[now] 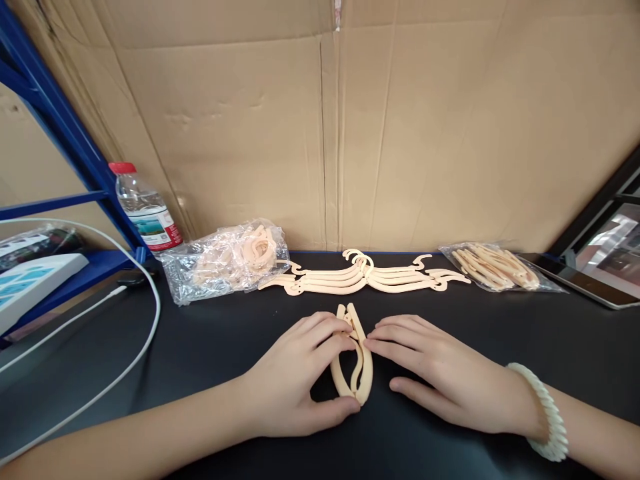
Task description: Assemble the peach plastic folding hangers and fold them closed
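Observation:
A peach-coloured folding clothes hanger [367, 379] lies on the black table, its two arms folded together and their tips pointing away from me. My left hand [293, 380] is closed around its left side, the thumb at the near end and the fingers over the upper part, which hides some of it. On the other side, the fingertips of my right hand [440, 370] rest at the hanger's right arm; these fingers are stretched out and the thumb is apart, gripping nothing. Farther back, several unfolded hangers [335, 283] lie stacked with their hooks at the middle.
A clear plastic bag of hanger parts [225, 263] lies back left beside a red-capped water bottle [150, 217]. Another bag of parts [495, 267] lies back right, near a tablet-like device [583, 283]. A white cable [157, 313] loops at left; cardboard [240, 133] stands behind.

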Available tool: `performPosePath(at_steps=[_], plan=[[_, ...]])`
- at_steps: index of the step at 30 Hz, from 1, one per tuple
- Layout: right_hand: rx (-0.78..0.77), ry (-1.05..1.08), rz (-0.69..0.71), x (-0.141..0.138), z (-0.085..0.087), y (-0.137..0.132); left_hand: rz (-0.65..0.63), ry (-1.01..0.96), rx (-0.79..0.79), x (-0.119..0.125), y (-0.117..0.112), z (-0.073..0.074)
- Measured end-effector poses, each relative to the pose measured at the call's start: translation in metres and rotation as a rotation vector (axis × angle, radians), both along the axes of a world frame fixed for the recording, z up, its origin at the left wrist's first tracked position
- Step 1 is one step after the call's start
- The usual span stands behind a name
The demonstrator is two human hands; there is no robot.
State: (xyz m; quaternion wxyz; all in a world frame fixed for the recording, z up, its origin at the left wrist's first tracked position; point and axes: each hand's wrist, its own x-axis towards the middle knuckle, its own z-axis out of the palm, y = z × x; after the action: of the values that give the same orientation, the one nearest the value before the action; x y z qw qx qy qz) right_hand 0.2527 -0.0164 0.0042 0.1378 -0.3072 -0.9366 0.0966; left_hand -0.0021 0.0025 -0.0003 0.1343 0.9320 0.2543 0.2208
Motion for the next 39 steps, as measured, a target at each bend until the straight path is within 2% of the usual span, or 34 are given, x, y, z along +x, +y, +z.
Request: performPosePath(at_steps=[6,10,19,39], plan=[[-0.007,-0.043,-0.029,0.003,-0.005,0.004,0.022,0.054,0.054,-0.003,0.004,-0.001],[0.011,-0.061,-0.031,0.007,-0.007,0.007,0.038,0.022,0.058,-0.005,0.004,-0.003],[0.091,-0.127,-0.078,0.016,-0.007,0.017,0.179,-0.027,0.069,-0.012,0.020,-0.005],[0.163,-0.072,-0.053,0.016,-0.010,0.018,0.165,-0.035,0.068,-0.010,0.019,-0.005]])
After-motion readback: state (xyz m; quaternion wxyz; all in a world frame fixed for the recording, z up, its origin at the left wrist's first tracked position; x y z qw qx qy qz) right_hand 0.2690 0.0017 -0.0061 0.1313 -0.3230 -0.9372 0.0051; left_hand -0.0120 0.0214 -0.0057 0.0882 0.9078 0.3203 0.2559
